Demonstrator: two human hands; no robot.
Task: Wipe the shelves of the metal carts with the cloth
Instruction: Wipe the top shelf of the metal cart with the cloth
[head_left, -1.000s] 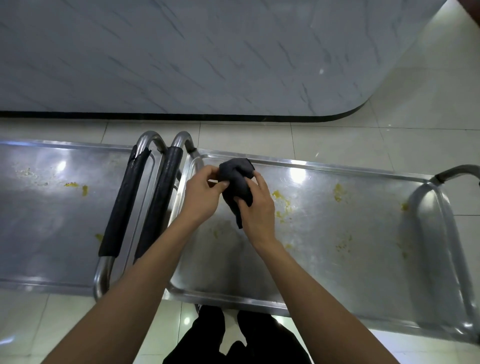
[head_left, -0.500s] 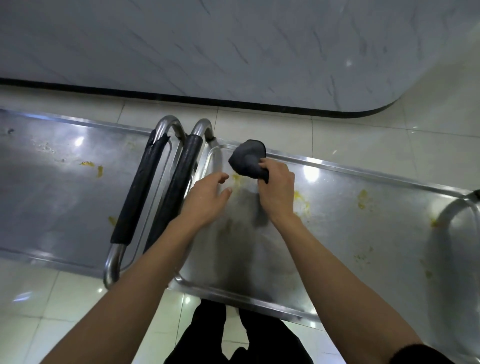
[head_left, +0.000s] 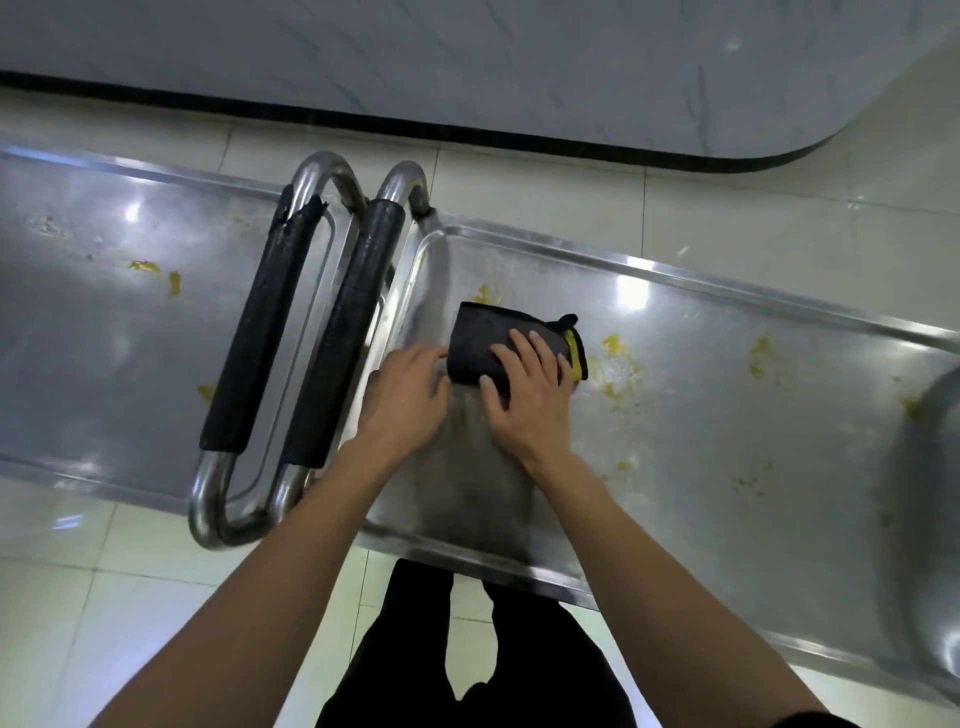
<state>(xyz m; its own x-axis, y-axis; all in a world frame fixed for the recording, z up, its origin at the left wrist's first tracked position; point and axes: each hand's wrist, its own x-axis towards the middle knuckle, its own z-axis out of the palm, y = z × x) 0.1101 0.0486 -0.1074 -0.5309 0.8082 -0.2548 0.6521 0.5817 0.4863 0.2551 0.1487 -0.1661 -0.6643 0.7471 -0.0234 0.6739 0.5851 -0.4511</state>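
A dark folded cloth (head_left: 480, 340) lies flat on the top shelf of the right metal cart (head_left: 701, 415). My right hand (head_left: 530, 400) presses down on the cloth with spread, straight fingers. Beside it, my left hand (head_left: 408, 392) lies flat on the shelf, its fingertips touching the cloth's left edge. Yellow smears (head_left: 615, 348) dot the shelf to the right of the cloth. The left cart's shelf (head_left: 104, 338) carries yellow spots too.
Two steel push handles with black foam grips (head_left: 337, 338) stand side by side between the carts. A marble counter wall (head_left: 467, 52) with a black base runs behind. Pale floor tiles (head_left: 104, 597) surround the carts. My dark trouser legs (head_left: 467, 649) show below the shelf edge.
The cloth was bunched and held above the shelf in both hands, then in my right hand alone. It now lies folded flat on the shelf under my right palm, with my left hand alongside.
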